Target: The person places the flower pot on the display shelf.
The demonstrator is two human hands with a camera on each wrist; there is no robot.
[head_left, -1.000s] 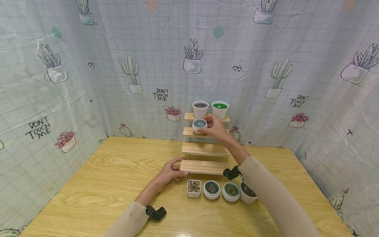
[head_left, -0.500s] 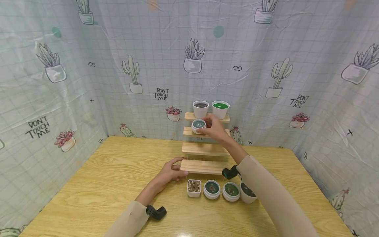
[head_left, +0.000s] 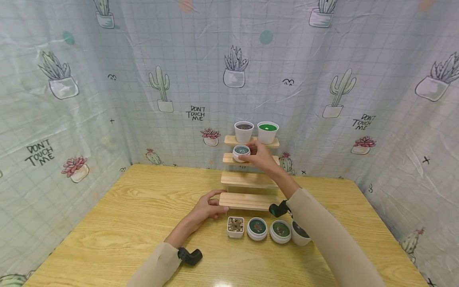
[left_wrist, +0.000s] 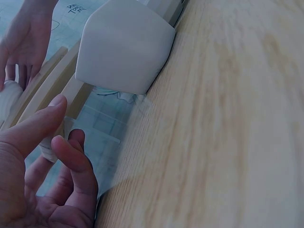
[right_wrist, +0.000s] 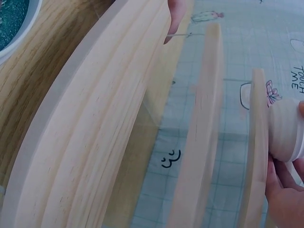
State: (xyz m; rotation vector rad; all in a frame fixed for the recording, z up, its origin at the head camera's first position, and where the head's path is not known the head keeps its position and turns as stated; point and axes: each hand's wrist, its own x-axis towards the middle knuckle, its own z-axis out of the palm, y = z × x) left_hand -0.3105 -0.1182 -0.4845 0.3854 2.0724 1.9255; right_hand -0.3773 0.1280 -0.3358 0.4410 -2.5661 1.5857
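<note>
A tiered wooden display stand [head_left: 247,201] rises from the table, its boards stepped one above another. My left hand [head_left: 202,209] holds the left end of its lowest board, thumb at the front and forefinger at the back. Up on the second board from the top, my right hand [head_left: 259,155] grips a small round white pot [head_left: 241,153] with blue-green filling, near the board's left end. The right wrist view shows that white pot [right_wrist: 285,130] against the board's surface, fingers around its side. Whether the pot's full weight rests there I cannot tell.
Two taller white pots, one with dark filling [head_left: 244,133] and one green [head_left: 268,133], stand on the top board. Before the stand are a square pot with pebbles [head_left: 235,228], two round pots [head_left: 257,229] [head_left: 281,232] and a taller dark-filled pot [head_left: 300,234], partly behind my right sleeve.
The small round pot shifted slightly left along the second board in my right hand, then stayed put. My left hand keeps its hold on the stand.
</note>
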